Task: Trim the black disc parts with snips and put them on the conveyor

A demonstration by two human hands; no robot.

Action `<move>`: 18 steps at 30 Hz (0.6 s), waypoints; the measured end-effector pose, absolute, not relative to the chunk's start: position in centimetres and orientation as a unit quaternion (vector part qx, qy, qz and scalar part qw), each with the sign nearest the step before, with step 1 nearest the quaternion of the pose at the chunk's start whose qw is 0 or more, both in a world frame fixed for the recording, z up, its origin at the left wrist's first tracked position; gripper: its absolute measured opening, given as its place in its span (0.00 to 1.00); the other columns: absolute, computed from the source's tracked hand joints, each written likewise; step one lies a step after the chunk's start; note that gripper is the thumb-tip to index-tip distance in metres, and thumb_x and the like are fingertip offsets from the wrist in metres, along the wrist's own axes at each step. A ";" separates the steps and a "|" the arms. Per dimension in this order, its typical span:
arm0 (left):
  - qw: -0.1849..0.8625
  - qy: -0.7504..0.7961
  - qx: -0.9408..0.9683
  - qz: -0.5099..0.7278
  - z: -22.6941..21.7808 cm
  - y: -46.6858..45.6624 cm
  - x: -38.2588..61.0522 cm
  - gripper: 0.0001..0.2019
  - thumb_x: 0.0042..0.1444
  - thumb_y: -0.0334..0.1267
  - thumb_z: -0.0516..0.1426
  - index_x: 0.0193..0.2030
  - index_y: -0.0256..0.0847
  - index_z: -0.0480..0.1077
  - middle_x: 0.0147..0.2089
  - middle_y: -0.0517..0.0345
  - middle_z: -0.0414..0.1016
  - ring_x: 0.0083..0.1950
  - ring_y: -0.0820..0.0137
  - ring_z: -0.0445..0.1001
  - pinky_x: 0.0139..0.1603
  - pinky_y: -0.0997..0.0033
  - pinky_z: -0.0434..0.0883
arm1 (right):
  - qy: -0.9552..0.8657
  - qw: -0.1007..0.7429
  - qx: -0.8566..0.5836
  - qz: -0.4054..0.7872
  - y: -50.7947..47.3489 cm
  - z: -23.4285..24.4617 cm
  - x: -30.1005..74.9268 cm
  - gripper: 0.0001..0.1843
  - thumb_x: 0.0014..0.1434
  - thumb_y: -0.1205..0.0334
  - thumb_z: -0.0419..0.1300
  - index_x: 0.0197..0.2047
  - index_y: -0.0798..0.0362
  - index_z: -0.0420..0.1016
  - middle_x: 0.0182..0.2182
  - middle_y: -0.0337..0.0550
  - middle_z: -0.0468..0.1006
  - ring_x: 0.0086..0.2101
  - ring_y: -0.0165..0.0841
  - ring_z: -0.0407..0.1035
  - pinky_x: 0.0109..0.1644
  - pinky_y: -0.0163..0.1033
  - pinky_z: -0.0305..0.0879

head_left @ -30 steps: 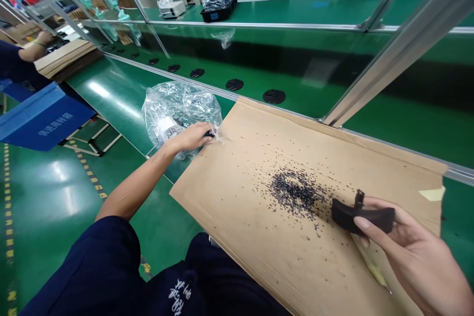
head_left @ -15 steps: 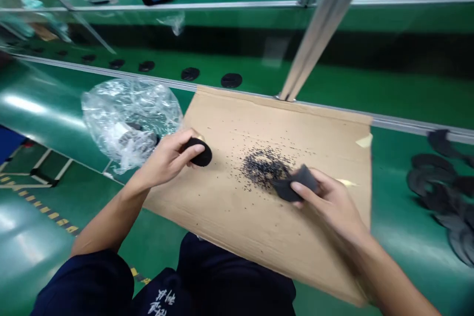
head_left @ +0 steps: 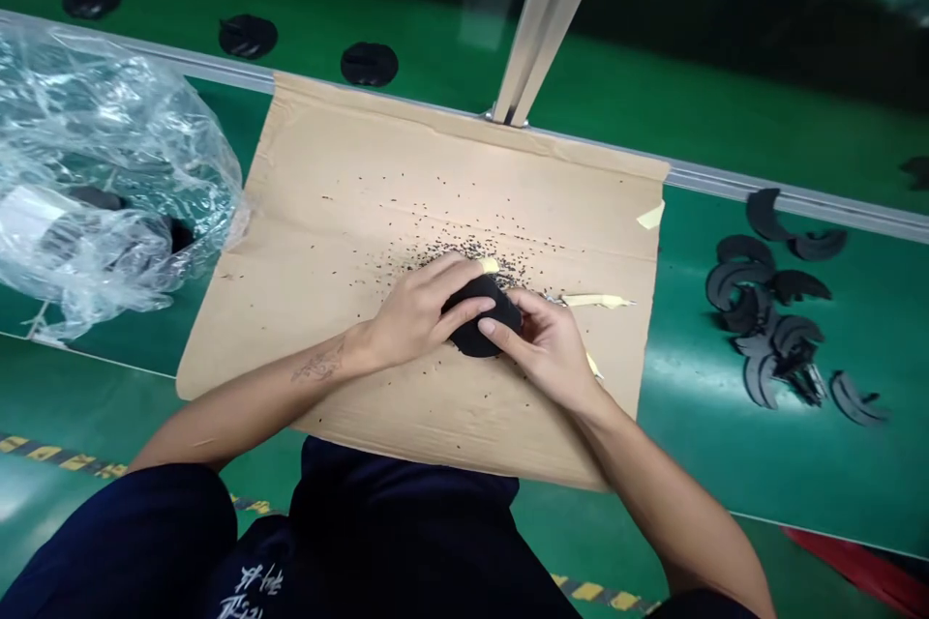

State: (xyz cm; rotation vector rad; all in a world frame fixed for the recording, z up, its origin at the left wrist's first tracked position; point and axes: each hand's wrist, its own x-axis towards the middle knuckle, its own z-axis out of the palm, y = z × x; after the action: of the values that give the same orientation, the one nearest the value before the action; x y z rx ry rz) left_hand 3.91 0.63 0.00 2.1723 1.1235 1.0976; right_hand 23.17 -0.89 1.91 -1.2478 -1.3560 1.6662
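Observation:
Both hands meet over the middle of a brown cardboard sheet (head_left: 348, 203). My left hand (head_left: 417, 309) and my right hand (head_left: 544, 348) are both closed on a black round plastic part (head_left: 475, 319), which is largely hidden between the fingers. Just behind the hands lies a scatter of tiny black crumbs (head_left: 428, 251) on the cardboard. One left fingertip has a yellowish wrap. A knife-like tool with a taped handle (head_left: 591, 301) lies to the right of my hands.
A crumpled clear plastic bag (head_left: 102, 174) holding dark parts sits at the left. Several black crescent offcuts (head_left: 776, 309) lie on the green bench at the right. Black discs (head_left: 369, 64) ride the conveyor behind a metal rail (head_left: 784, 193). A slanted aluminium post (head_left: 544, 10) rises from it.
My left hand carried a black disc from the bag to the middle of the cardboard. My right hand came in to meet it. The view tilted down and shifted right.

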 end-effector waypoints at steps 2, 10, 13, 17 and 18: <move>0.224 0.416 0.794 0.382 -0.5 0.4 4.2 0.16 0.74 0.46 0.50 0.57 0.40 0.70 0.47 0.51 0.81 0.46 0.68 0.81 0.46 0.69 0.79 | -0.506 0.331 -0.482 0.634 -0.9 1.7 23.1 0.25 0.52 0.37 0.72 0.36 0.51 0.76 0.29 0.36 0.71 0.30 0.28 0.63 0.33 0.34 0.65; 0.251 0.420 0.807 0.332 -0.9 0.2 4.0 0.18 0.76 0.46 0.46 0.61 0.38 0.67 0.53 0.47 0.81 0.51 0.64 0.82 0.52 0.63 0.81 | -0.522 0.340 -0.474 0.622 -0.9 1.3 23.3 0.20 0.57 0.43 0.71 0.37 0.51 0.77 0.29 0.37 0.72 0.31 0.29 0.65 0.33 0.34 0.65; 0.258 0.410 0.809 0.333 -0.9 0.0 4.0 0.17 0.76 0.45 0.46 0.61 0.39 0.67 0.53 0.47 0.81 0.50 0.65 0.82 0.50 0.65 0.81 | -0.545 0.341 -0.468 0.607 -0.9 1.3 23.3 0.18 0.59 0.44 0.70 0.38 0.52 0.77 0.29 0.37 0.72 0.31 0.28 0.64 0.33 0.33 0.65; 0.255 0.407 0.811 0.335 -0.7 -0.2 4.0 0.17 0.76 0.45 0.46 0.61 0.39 0.67 0.49 0.49 0.81 0.44 0.68 0.82 0.44 0.69 0.80 | -0.585 0.341 -0.464 0.571 -1.0 1.2 23.2 0.15 0.62 0.49 0.69 0.36 0.52 0.76 0.29 0.36 0.72 0.30 0.28 0.64 0.33 0.33 0.64; 0.255 0.402 0.812 0.339 -0.6 -0.2 4.0 0.18 0.76 0.45 0.45 0.61 0.39 0.67 0.48 0.49 0.81 0.44 0.68 0.81 0.43 0.70 0.80 | -0.593 0.346 -0.463 0.561 -1.0 1.2 23.2 0.14 0.63 0.51 0.68 0.36 0.52 0.75 0.29 0.36 0.72 0.30 0.27 0.64 0.33 0.32 0.64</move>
State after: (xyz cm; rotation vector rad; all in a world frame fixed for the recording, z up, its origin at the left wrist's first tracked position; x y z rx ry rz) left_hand 4.02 -0.24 -0.59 2.2046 1.0912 0.9213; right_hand 23.17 -1.00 1.15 -1.2016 -1.5383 1.4550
